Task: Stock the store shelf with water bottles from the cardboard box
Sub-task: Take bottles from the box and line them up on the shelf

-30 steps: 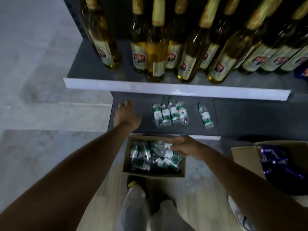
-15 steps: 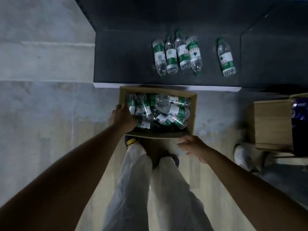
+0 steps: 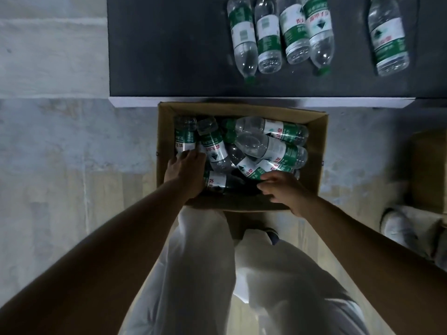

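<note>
Cardboard box (image 3: pixel 320 151) sits on the floor (image 3: pixel 60 146), far edge just beside the white front lip of the dark bottom shelf (image 3: pixel 169 56). Box holds a loose pile of water bottles (image 3: pixel 271 151), green-and-white labels, lying at mixed angles.

On the shelf: four bottles in a row (image 3: pixel 278 35), touching side by side, all lying down; a fifth bottle (image 3: pixel 387 37) lies apart to the right.

Left hand (image 3: pixel 186 172) is inside the box at its left side, fingers spread and reaching onto the bottles there; fingertips touch them, no clear grip visible. Half a second ago it sat at the box's near-left corner.

Right hand (image 3: pixel 280 187) is now in the box at its near-right side, fingers curled against a bottle; whether it has hold of it I cannot tell. Half a second ago it hung outside the box, below the near edge.

View has dropped closer; upper shelf gone from sight. Second box (image 3: pixel 428 165) at right edge, blurred
</note>
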